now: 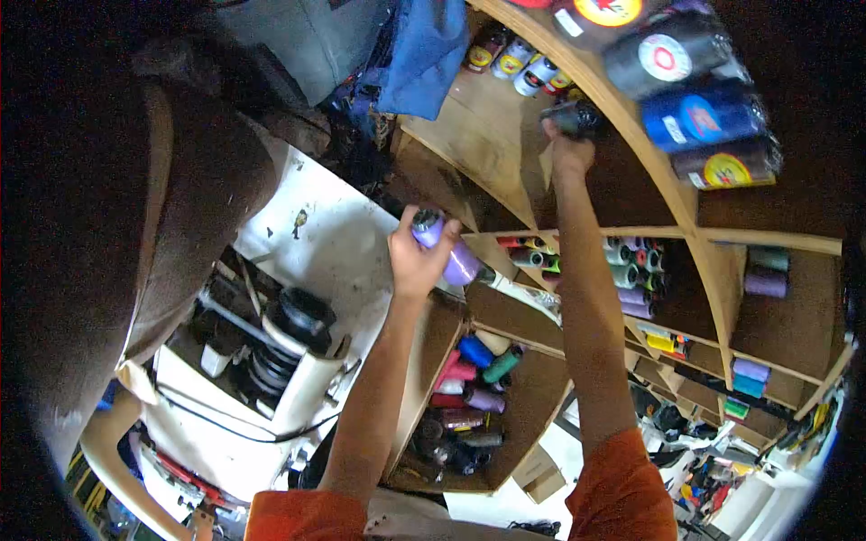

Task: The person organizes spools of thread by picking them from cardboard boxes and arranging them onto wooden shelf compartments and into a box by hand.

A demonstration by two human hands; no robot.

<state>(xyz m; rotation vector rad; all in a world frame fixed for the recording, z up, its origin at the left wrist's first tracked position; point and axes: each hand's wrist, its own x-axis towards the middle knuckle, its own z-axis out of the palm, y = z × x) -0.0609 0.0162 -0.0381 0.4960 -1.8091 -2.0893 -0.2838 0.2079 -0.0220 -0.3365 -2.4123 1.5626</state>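
My left hand [420, 261] is wrapped round a purple thread spool [462, 263], which is tilted, its dark end showing near my thumb. My right hand [570, 153] reaches up into an upper compartment of the wooden shelf [487, 135], its fingers at a dark spool [577, 117]. Whether the fingers grip that spool is hard to tell, as they are partly hidden. Behind it stand several labelled spools [512, 59] in a row.
Large labelled spools [699, 122] sit at the upper right. Lower compartments hold coloured spools [501, 362]. A white machine [307, 388] stands at the left, below a pale surface [311, 212]. Blue cloth [422, 54] hangs near the top.
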